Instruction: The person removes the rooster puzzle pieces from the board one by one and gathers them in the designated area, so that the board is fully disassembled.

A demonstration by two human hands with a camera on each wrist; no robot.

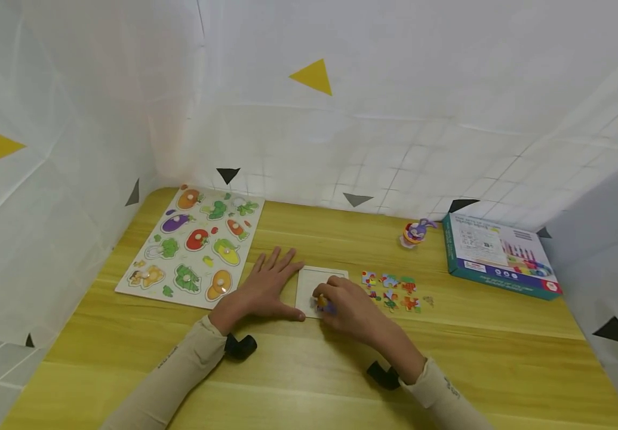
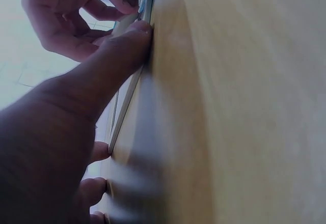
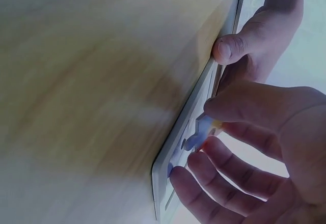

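A small white puzzle tray (image 1: pixel 309 279) with a raised frame lies on the wooden table in front of the person. The left hand (image 1: pixel 266 289) is spread flat at its left side; in the left wrist view the thumb (image 2: pixel 137 30) presses on the tray's near edge. The right hand (image 1: pixel 349 306) pinches a small blue and yellow jigsaw piece (image 3: pixel 202 128) between thumb and fingers, low over the tray. In the head view this hand hides much of the tray's right part. Several colourful jigsaw pieces (image 1: pixel 389 280) lie just right of the tray.
At the left is a vegetable peg board (image 1: pixel 209 227) with several knobbed pieces. A small purple rabbit figure in a cup (image 1: pixel 413 233) stands behind the jigsaw pieces. The teal-sided box (image 1: pixel 502 257) lies at the back right. White sheeting (image 1: pixel 298 137) hangs behind the table.
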